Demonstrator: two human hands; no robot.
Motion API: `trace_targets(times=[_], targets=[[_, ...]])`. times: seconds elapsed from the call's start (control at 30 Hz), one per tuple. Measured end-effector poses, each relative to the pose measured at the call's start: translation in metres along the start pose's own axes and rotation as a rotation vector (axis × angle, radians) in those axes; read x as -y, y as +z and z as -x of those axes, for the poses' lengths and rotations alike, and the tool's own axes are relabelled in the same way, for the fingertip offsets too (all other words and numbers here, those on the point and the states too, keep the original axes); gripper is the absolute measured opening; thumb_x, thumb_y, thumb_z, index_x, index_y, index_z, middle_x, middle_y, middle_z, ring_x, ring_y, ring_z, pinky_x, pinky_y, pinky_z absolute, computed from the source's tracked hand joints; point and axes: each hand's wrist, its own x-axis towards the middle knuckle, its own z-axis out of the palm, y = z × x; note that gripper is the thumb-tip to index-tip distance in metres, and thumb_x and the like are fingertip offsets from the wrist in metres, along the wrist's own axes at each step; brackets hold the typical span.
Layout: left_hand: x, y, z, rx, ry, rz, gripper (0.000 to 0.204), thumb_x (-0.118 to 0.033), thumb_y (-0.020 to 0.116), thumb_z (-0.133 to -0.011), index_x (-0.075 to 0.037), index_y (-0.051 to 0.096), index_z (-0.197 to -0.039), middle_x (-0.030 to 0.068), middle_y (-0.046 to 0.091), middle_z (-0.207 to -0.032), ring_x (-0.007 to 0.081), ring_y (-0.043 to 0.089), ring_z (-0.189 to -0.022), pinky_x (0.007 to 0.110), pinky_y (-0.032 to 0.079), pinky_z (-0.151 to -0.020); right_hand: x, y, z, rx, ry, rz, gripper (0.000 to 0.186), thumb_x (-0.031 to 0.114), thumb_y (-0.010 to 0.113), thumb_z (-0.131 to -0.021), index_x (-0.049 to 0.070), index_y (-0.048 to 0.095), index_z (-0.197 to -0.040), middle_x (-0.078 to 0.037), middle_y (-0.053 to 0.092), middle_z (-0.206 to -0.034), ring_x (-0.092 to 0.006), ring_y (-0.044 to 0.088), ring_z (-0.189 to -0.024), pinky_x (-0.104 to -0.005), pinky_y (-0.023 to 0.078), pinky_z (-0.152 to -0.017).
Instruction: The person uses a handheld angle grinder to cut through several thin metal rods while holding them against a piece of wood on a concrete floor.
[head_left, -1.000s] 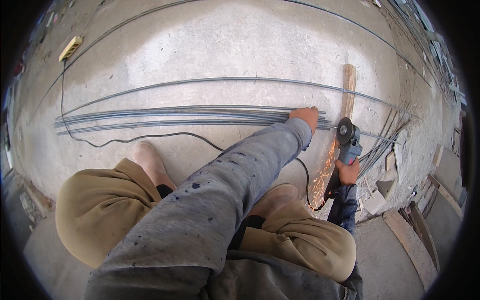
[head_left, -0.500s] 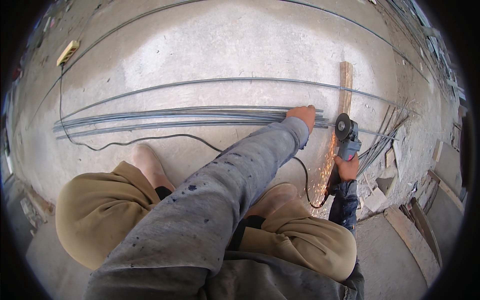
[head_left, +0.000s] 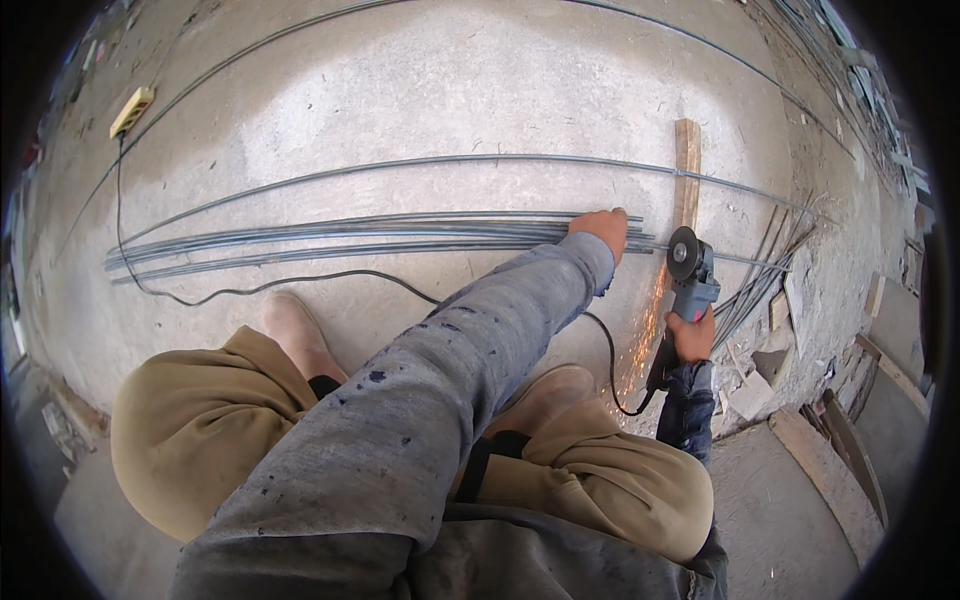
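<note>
My right hand [head_left: 692, 335] is wrapped round the body of a grey angle grinder [head_left: 695, 288]. Its dark disc [head_left: 685, 254] meets a thin steel rod at the right end of the bundle, and orange sparks stream down from there toward my right knee. My left hand [head_left: 602, 234] is closed over the bundle of steel rods [head_left: 350, 233] just left of the disc; its fingers partly hide which rods they grip. Under the right part of the rods lies a wooden strip [head_left: 687, 150], its near end hidden by the grinder.
A black cord [head_left: 357, 272] runs along the floor toward a yellow power strip [head_left: 132, 112] at far left. One longer rod [head_left: 450, 159] lies beyond the bundle. Short cut rods [head_left: 745, 300], tile pieces [head_left: 752, 395] and boards [head_left: 825, 480] lie to the right. My shoes [head_left: 296, 328] are close to the bundle.
Both hands keep their places and grips. The spark stream has thinned a little and the view has shifted slightly.
</note>
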Motion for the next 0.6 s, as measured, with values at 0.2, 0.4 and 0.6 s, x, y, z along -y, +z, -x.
trace_targets(times=[0.2, 0.4, 0.6], targets=[[0.000, -0.003, 0.000, 0.007, 0.012, 0.002, 0.029, -0.023, 0.061, -0.088, 0.001, 0.055, -0.103, 0.0219, 0.066, -0.091, 0.0369, 0.064, -0.092, 0.045, 0.050, -0.079, -0.004, -0.001, -0.002, 0.001, -0.029, 0.017, 0.052, 0.017, 0.072, -0.063, 0.001, 0.055, -0.109, -0.010, 0.064, -0.091, -0.0216, 0.061, -0.081, -0.0335, 0.049, -0.075], [0.004, -0.006, 0.003, 0.006, 0.009, -0.004, 0.030, -0.023, 0.061, -0.087, 0.001, 0.055, -0.105, 0.0220, 0.066, -0.091, 0.0362, 0.064, -0.091, 0.045, 0.050, -0.080, -0.016, 0.004, 0.022, 0.003, 0.043, -0.062, 0.053, 0.017, 0.073, -0.063, 0.002, 0.055, -0.110, -0.010, 0.064, -0.094, -0.0221, 0.061, -0.082, -0.0333, 0.048, -0.076], [0.007, -0.002, 0.008, -0.004, 0.145, -0.077, 0.027, -0.020, 0.057, -0.086, 0.001, 0.058, -0.103, 0.0187, 0.066, -0.088, 0.0359, 0.064, -0.087, 0.046, 0.050, -0.079, -0.049, 0.005, 0.018, -0.013, 0.104, -0.434, 0.045, 0.014, 0.074, -0.068, 0.002, 0.054, -0.107, -0.009, 0.062, -0.091, -0.0214, 0.062, -0.074, -0.0334, 0.050, -0.070]])
